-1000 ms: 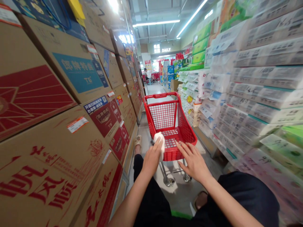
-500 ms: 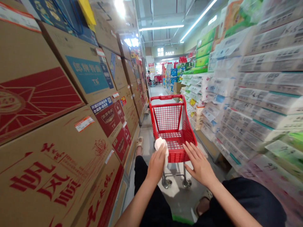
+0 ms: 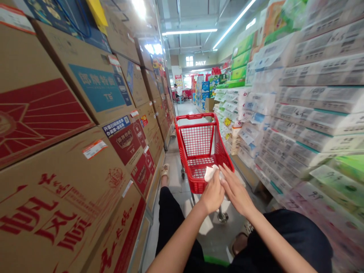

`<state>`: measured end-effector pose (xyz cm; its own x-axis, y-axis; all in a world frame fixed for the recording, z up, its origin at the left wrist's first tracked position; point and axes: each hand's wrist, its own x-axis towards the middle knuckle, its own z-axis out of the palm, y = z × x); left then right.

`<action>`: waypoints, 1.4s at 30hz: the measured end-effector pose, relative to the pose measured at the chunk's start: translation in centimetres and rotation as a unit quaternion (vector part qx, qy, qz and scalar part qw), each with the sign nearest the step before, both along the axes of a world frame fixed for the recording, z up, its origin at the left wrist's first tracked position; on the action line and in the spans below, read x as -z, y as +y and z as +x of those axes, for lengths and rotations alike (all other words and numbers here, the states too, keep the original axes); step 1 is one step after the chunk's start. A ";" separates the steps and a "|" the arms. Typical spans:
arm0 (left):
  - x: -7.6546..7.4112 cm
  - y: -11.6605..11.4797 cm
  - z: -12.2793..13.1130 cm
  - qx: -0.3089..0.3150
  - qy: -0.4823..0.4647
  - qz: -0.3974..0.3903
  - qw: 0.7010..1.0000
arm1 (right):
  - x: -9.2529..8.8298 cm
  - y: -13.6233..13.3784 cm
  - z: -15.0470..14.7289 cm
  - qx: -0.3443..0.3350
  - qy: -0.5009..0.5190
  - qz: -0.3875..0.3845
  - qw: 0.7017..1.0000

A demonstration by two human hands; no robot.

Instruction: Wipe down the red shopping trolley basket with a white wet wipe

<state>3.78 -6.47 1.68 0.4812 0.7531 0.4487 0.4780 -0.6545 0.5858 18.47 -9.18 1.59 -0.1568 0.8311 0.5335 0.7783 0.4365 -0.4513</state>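
Observation:
A small red plastic shopping cart point(image 3: 199, 146) stands in the aisle right in front of me, its basket holding nothing I can see. My left hand point(image 3: 212, 195) is closed on a white cloth point(image 3: 211, 172) and presses it against the cart's near rim. My right hand point(image 3: 236, 191) lies just to its right with fingers stretched out, fingertips touching the cloth and the cart's near right corner. Both forearms reach forward over my black trousers.
Stacked brown cardboard cartons point(image 3: 71, 151) with red and blue print wall the left side. Shelves of wrapped tissue packs point(image 3: 307, 113) line the right. The narrow grey floor point(image 3: 210, 231) runs ahead to a distant person point(image 3: 178, 91) by a DAILY sign point(image 3: 200, 63).
My left hand has slid the white cloth from the cart's near left corner rightward along the rim, meeting my right hand. The right hand has stayed near the right corner.

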 end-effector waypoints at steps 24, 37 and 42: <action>1.2 3.1 -6.8 -0.089 0.124 0.149 0.977 | 0.9 3.1 -5.5 -0.071 -0.151 0.081 0.983; 1.7 3.5 -7.2 -0.104 0.110 0.160 0.975 | 0.6 3.4 1.9 0.024 -0.181 0.067 0.981; 1.9 3.4 -7.4 -0.105 0.087 0.169 0.976 | 0.2 1.8 -3.2 0.000 -0.201 0.073 0.977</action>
